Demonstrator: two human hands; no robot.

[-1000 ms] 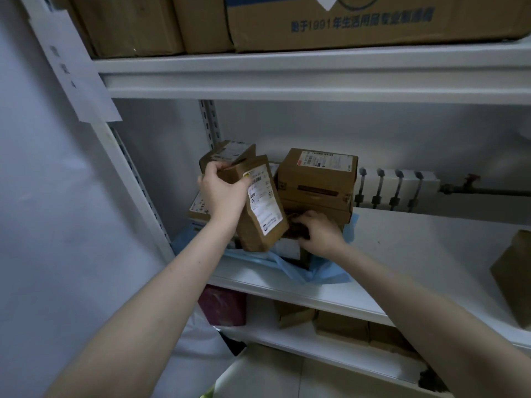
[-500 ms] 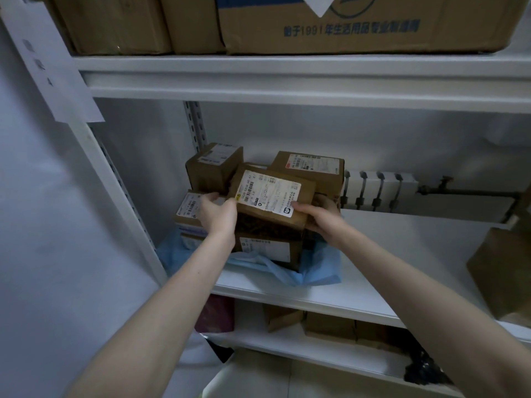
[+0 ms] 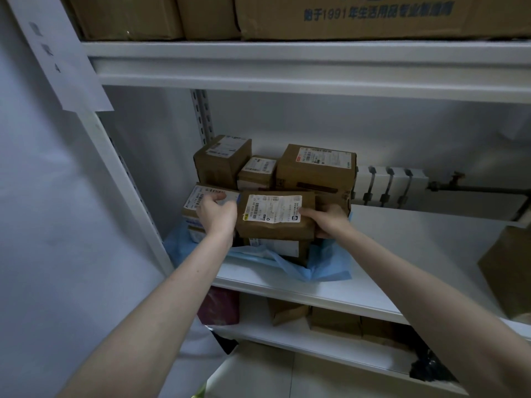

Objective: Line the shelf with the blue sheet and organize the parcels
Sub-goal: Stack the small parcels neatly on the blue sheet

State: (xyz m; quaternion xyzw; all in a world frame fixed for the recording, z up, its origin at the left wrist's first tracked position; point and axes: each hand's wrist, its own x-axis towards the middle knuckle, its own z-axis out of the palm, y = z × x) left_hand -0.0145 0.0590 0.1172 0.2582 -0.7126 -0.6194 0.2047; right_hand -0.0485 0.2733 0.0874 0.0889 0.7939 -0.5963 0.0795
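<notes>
- Setting the front parcel (image 3: 275,215) down flat is our step now, we think. It lies label up on top of another parcel (image 3: 273,247).
- Our right hand (image 3: 330,221) grips its right end, with the thumb on the label and the fingers curled under.
- Our left hand (image 3: 217,215) is at its left end. Its fingers are only a little bent and rest on top of the left parcel (image 3: 198,196). It holds nothing that we can see.
- Under the pile is the blue sheet (image 3: 324,268). It is crumpled and bunched at the front. It covers only the left part of the shelf (image 3: 316,295); the right part is bare white.
- To do this well, we should lower the parcel slowly and keep it level. We should line its edges up with the one below so it will not slide off.
- The left hand can steady the pile while the right hand lets go last.
- We should take care not to drag the sheet and wrinkle it more. It likely needs smoothing out flat.
- Behind, the back parcels (image 3: 319,168) stand close together by the wall, so we should not push hard and knock them.
- Far to the right, a brown bag (image 3: 508,271) sits well apart from the pile.
</notes>
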